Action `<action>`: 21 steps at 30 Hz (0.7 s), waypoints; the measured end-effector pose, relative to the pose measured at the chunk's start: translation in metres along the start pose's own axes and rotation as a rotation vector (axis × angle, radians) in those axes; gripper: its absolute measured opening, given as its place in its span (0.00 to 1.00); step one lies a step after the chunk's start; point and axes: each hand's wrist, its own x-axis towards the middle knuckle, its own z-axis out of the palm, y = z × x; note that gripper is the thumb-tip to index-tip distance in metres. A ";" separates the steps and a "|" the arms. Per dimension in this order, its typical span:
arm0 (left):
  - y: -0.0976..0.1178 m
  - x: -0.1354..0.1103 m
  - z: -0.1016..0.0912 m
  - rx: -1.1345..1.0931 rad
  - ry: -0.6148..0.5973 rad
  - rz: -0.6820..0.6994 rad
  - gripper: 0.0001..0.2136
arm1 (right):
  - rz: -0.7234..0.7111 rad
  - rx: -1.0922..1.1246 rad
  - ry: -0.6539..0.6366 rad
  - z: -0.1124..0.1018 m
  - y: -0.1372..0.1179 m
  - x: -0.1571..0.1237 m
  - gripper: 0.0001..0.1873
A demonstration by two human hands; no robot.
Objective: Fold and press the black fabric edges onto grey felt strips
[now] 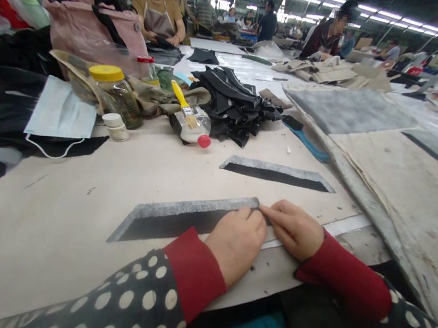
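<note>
A long black strip of material [179, 222] with a grey, whitish border lies flat on the pale work surface in front of me. My left hand [236, 244] is closed over its right part, knuckles up, fingertips hidden beneath the hand. From the right, my right hand [295, 228] meets the same end of the strip, its index finger and thumb closed on the edge there. The fingertips of both hands nearly touch. A second similar strip [278, 174] lies a little beyond, with no hand on it.
Beyond the strips lie a heap of black pieces [239, 102], a plastic bottle [198, 123] with a yellow-handled brush [182, 103] on it, and a yellow-lidded jar [117, 97]. A face mask [62, 108] lies left. Grey-coated sheets [355, 112] lie right. Several people work behind.
</note>
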 end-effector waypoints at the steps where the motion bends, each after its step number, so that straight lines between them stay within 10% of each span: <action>1: 0.000 0.000 0.000 0.002 -0.002 0.002 0.10 | 0.005 -0.011 -0.002 0.000 0.000 0.000 0.20; 21: 0.000 -0.001 -0.002 -0.013 -0.030 -0.001 0.10 | 0.063 0.132 0.010 0.002 0.010 0.006 0.17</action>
